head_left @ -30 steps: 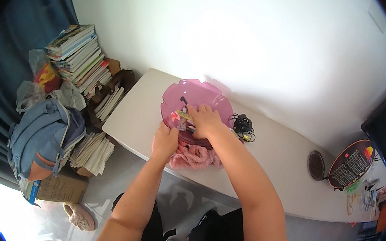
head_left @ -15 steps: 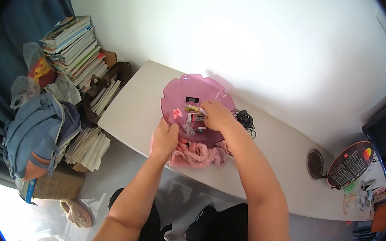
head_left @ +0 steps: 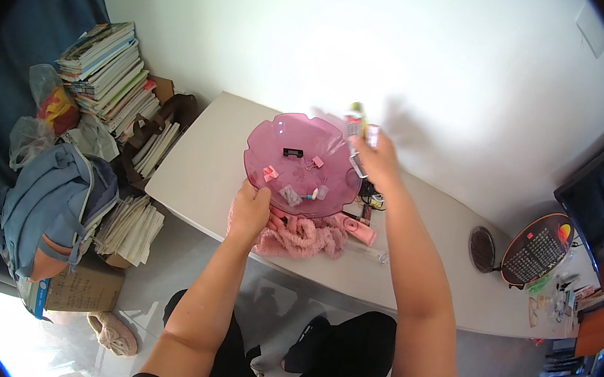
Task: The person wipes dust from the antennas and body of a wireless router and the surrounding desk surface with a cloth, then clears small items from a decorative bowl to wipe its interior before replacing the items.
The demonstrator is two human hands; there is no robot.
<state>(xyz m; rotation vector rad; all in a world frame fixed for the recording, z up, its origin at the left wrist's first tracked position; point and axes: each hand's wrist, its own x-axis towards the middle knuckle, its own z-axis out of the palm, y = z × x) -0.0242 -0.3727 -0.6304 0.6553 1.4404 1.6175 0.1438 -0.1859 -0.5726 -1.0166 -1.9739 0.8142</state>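
A translucent purple bowl point(head_left: 263, 139) with a scalloped rim is tilted toward me, its near edge above a fluffy pink cloth point(head_left: 300, 237). My left hand point(head_left: 249, 211) grips its near-left rim, thumb pressed on it. Inside lie a small black case point(head_left: 292, 153), a pink plug-like piece point(head_left: 317, 163), a pink clip-like piece point(head_left: 270, 174) and a crumpled clear packet point(head_left: 290, 195). Beyond the bowl's right side, my right hand point(head_left: 378, 161) is raised and closed round several small items point(head_left: 356, 126), one yellowish and tube-like; motion blurs them.
Right of the cloth lie a pink tube point(head_left: 359, 230) and black cable point(head_left: 369, 189). A round dark brush point(head_left: 483, 249) and a black lettered paddle-shaped thing point(head_left: 538, 249) stand further right, by a monitor point(head_left: 602, 200). Book stacks point(head_left: 111, 66) and a blue backpack point(head_left: 54, 209) are left.
My right hand has lifted out of the bowl, up and to the right, taking several small items. The pink tube and pink plug-like piece now show. The left hand keeps its grip.
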